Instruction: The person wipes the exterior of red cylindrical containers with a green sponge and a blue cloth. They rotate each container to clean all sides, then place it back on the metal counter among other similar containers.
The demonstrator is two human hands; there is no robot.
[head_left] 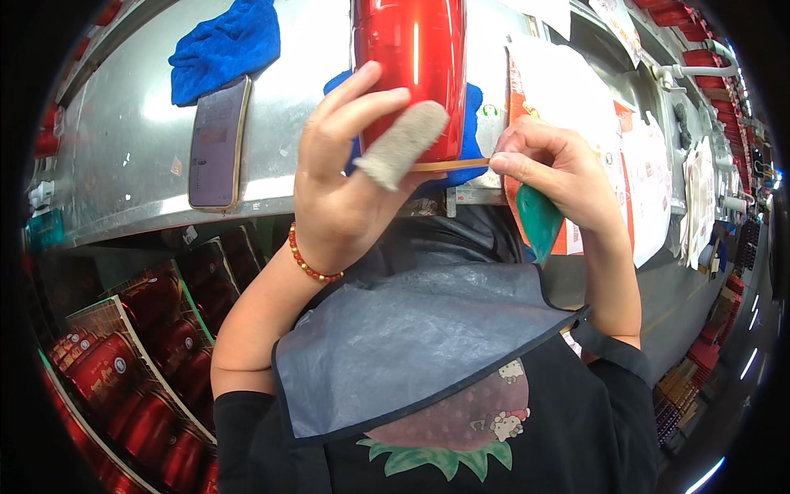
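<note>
A shiny red cylindrical can (415,74) stands in front of me, its top cut off by the upper edge of the picture. Around its lower left side curls my left hand (346,156), fingertips on the red surface. A grey cloth finger cover (405,146) sits on one digit of that hand and lies across the can. At the can's bottom edge runs a thin tan strip (461,165). My right hand (555,169) pinches the strip's right end between thumb and forefinger. Below the right palm a green pointed piece (539,221) sticks out; its upper part is hidden.
A blue cloth (230,49) and a phone (220,144) lie left on the metal table (123,123). More blue cloth (473,107) lies under the can. White and red printed sheets (642,173) cover the right side. Crates of red cans (123,370) stand lower left.
</note>
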